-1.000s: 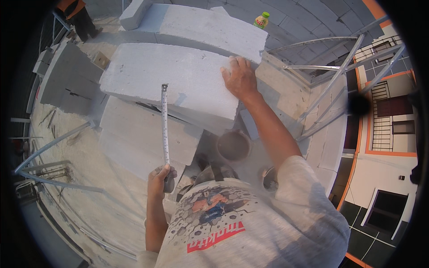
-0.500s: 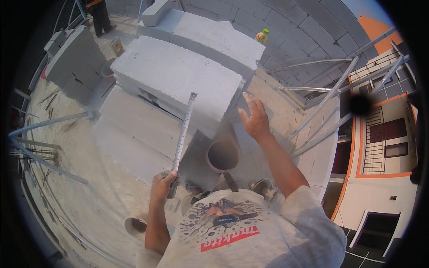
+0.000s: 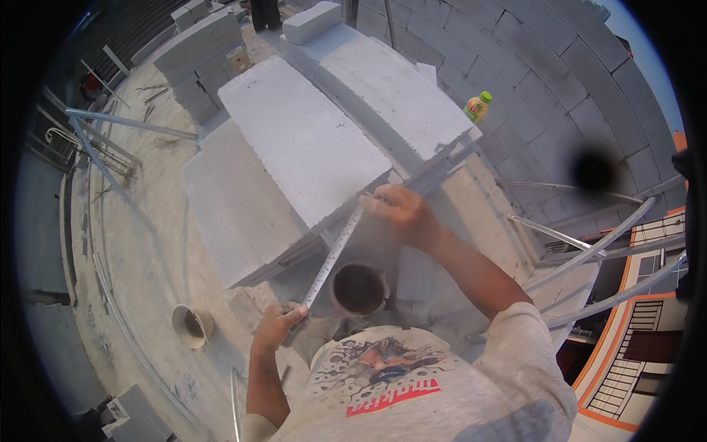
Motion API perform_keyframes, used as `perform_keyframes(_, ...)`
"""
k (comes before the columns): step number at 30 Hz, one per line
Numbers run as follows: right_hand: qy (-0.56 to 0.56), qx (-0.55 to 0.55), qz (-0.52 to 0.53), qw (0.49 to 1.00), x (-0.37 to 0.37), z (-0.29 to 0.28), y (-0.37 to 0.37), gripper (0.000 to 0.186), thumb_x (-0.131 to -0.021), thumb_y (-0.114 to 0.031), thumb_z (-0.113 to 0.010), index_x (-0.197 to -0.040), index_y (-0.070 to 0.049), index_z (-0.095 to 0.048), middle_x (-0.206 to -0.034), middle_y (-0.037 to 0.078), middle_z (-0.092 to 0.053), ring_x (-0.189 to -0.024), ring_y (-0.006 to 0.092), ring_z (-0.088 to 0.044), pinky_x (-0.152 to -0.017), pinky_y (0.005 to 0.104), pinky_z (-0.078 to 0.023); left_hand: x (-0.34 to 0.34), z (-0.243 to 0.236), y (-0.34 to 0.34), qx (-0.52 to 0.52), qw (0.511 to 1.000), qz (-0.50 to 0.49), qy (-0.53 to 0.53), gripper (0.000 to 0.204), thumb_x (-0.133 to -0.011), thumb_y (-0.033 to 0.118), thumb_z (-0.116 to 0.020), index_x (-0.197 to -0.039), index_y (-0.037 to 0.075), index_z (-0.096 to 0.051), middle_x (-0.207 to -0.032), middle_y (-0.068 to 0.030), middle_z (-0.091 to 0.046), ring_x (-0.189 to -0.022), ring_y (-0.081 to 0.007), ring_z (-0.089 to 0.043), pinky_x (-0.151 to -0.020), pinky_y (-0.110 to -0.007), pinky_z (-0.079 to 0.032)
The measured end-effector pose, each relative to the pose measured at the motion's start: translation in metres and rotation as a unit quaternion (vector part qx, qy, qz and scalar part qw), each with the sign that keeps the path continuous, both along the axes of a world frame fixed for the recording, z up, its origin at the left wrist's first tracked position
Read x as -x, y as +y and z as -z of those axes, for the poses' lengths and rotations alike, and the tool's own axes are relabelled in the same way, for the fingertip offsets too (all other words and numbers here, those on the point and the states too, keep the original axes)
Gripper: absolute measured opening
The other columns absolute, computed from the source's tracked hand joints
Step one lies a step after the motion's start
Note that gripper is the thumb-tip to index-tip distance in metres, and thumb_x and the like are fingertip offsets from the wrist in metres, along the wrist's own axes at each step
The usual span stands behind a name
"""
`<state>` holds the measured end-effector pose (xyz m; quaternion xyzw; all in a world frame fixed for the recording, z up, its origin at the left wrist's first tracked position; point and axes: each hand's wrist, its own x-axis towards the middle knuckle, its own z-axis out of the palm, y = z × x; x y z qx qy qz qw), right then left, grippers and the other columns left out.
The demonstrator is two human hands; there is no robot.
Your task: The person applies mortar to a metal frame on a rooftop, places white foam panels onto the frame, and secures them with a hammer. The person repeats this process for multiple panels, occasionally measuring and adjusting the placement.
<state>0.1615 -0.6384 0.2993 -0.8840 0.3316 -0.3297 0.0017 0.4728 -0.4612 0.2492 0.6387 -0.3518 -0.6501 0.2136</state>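
Observation:
A tape measure (image 3: pixel 333 255) stretches between my hands, its pale blade running up and to the right. My left hand (image 3: pixel 274 325) is closed round its dark case, which is mostly hidden by the fingers. At the blade's far end my right hand (image 3: pixel 401 212) pinches the tip, by the near right corner of a white block (image 3: pixel 305 140). Whether the tip touches that block I cannot tell. A greyer block (image 3: pixel 239 195) lies to the left, beside the white one. Just below the blade stands a round bucket (image 3: pixel 359 289) with a dark inside, near my body.
Behind lies another long block (image 3: pixel 383 92) with a small block (image 3: pixel 313 22) on top. A green-capped bottle (image 3: pixel 477 107) stands near the block wall (image 3: pixel 537 81). Metal bars (image 3: pixel 615 239) cross at right, and a metal frame (image 3: pixel 132 125) stands left. A pale bucket (image 3: pixel 193 326) sits on the floor.
My right hand has gone from open and empty to pinching the tape's end. The tape has come off the white block's top toward me, with less blade showing. The view has shifted.

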Motion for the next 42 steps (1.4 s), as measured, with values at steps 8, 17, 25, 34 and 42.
perform_keyframes(8, 0.034, 0.068, -0.107, 0.991, 0.028, -0.018, -0.023, 0.020, -0.078, -0.003, -0.062, -0.097, -0.009, -0.067, -0.088, 0.009, -0.062, -0.079, 0.0223, -0.065, -0.064, 0.0328, -0.056, 0.070, -0.005, 0.039, -0.024, 0.998, -0.056, 0.035, 0.028, -0.089, 0.031, -0.066, -0.089, 0.003, -0.069, -0.072, -0.0001, -0.060, -0.064, -0.0094, -0.050, -0.058, -0.026, -0.039)
perform_keyframes(17, 0.046, 0.032, -0.181, 0.982, -0.033, -0.050, -0.068, 0.015, -0.079, 0.002, -0.060, -0.092, -0.004, -0.065, -0.082, 0.009, -0.063, -0.075, 0.0215, -0.067, -0.063, 0.0311, -0.057, 0.040, -0.032, 0.039, 0.052, 0.981, -0.184, -0.003, 0.026, -0.090, 0.028, -0.066, -0.089, 0.002, -0.066, -0.075, -0.0048, -0.065, -0.065, -0.0119, -0.059, -0.061, -0.026, -0.046)
perform_keyframes(25, 0.088, 0.041, -0.312, 0.945, -0.094, -0.044, -0.152, 0.011, -0.081, -0.001, -0.061, -0.091, -0.004, -0.065, -0.080, 0.008, -0.066, -0.065, 0.0231, -0.068, -0.054, 0.0322, -0.055, 0.081, -0.056, 0.008, 0.057, 0.958, -0.275, -0.061, 0.026, -0.088, 0.028, -0.062, -0.094, 0.003, -0.065, -0.074, -0.0016, -0.061, -0.063, -0.0091, -0.053, -0.057, -0.026, -0.042)
perform_keyframes(34, 0.068, -0.006, -0.524, 0.849, -0.163, -0.014, -0.252, 0.010, -0.078, 0.002, -0.059, -0.087, -0.002, -0.059, -0.077, 0.011, -0.060, -0.069, 0.0275, -0.063, -0.057, 0.0379, -0.051, 0.180, -0.063, -0.071, 0.003, 0.887, -0.456, -0.078, 0.028, -0.090, 0.030, -0.063, -0.093, 0.002, -0.062, -0.076, -0.0033, -0.064, -0.065, -0.0092, -0.058, -0.062, -0.025, -0.046)
perform_keyframes(42, 0.077, -0.019, -0.682, 0.727, -0.149, -0.014, -0.226, 0.013, -0.076, -0.002, -0.061, -0.088, -0.004, -0.059, -0.082, 0.010, -0.060, -0.078, 0.0269, -0.065, -0.065, 0.0378, -0.054, 0.273, -0.087, -0.077, 0.018, 0.805, -0.594, -0.011, 0.027, -0.087, 0.023, -0.072, -0.096, 0.000, -0.061, -0.078, -0.0041, -0.064, -0.062, -0.0102, -0.060, -0.059, -0.023, -0.047)
